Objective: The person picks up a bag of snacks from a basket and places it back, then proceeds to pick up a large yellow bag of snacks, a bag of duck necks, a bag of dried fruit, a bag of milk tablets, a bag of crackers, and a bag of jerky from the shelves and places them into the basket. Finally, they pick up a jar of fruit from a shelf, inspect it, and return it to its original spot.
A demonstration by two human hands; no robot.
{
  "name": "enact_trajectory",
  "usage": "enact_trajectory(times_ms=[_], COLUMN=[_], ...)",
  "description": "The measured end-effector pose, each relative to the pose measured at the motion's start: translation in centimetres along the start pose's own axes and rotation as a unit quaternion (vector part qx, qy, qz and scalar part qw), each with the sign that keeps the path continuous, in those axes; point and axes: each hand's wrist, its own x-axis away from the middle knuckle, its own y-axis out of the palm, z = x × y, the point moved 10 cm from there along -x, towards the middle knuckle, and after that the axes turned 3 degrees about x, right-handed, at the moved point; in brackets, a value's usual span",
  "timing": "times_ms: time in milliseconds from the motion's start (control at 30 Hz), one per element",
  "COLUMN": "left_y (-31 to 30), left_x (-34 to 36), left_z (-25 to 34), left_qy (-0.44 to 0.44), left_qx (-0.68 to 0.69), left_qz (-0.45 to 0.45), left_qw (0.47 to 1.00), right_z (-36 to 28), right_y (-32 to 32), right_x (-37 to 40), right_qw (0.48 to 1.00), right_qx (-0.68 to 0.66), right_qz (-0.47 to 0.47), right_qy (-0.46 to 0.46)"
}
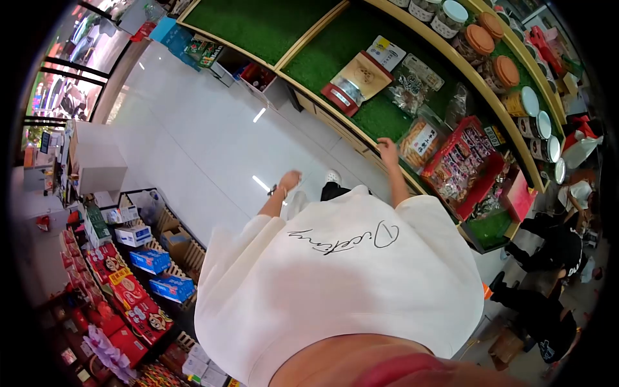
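While the two hands are held well apart, each forearm reaches forward from a loose white T-shirt [412, 277]. Banded at the wrist, the left hand [290, 180] hangs over the floor with its fingers curled; how tightly they are closed, I cannot tell. The right hand [389, 149] is raised at the front edge of the green-lined display counter [303, 64], wrist straight and fingers bent; whether it is open or closed cannot be told. Just beside it, inside that edge, lies a clear plastic bag of brown snack sticks [422, 142] with a white label; contact between them cannot be made out.

Glossy pale floor tiles [187, 122] stretch leftward from the counter's front edge to a slatted wooden rack [187, 248], giving the left arm room. On the right arm's side, a red box of wrapped snacks [461, 161] sits toward the counter's right end, close to the bag of sticks. Grass-like turf lines the counter within smooth, pale wooden trim. Farther back from the front edge rests a flat kraft-paper pouch [361, 77], and round jars [496, 74] with orange or white lids line the curved back edge.
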Motion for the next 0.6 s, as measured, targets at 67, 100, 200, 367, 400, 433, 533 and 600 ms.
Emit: enact_trajectory(times_ms=[67, 100, 200, 367, 400, 433, 533, 600], left_y=[-5.6, -7.4, -10.5, -11.6, -11.8, -12.0, -12.6, -12.9], left_x=[-4.0, -6.1, -9.5, -15.0, -16.3, -17.7, -23.1, -28.0], left_z=[3.6, 4.4, 8.1, 7.2, 6.9, 6.7, 7.0, 6.5], left_qy=[-0.153, -0.168, -0.206, -0.216, -0.217, -0.222, -0.186, -0.133], left_qx=[0.229, 0.265, 0.275, 0.197, 0.189, 0.194, 0.134, 0.145], left_qz=[0.063, 0.078, 0.051, -0.039, -0.052, -0.055, -0.089, -0.119], left_qw=[0.959, 0.946, 0.938, 0.955, 0.956, 0.954, 0.969, 0.973], right_z=[-0.5, -2.7, -3.7, -0.5, 0.0, 0.8, 2.8, 2.2], right_y=[0.6, -0.4, 0.3, 6.0, 7.1, 8.3, 10.9, 12.0], right_x=[-3.1, -3.6, -4.5, -5.3, -5.4, -5.5, -5.5, -6.3], right_qw=[0.999, 0.999, 0.995, 0.984, 0.980, 0.976, 0.953, 0.928], right_qx=[-0.027, -0.016, -0.019, -0.101, -0.117, -0.132, -0.207, -0.250], right_qz=[-0.020, -0.021, -0.019, -0.064, -0.072, -0.080, -0.070, -0.045], right_qy=[0.018, 0.044, 0.099, 0.135, 0.143, 0.153, 0.208, 0.274])
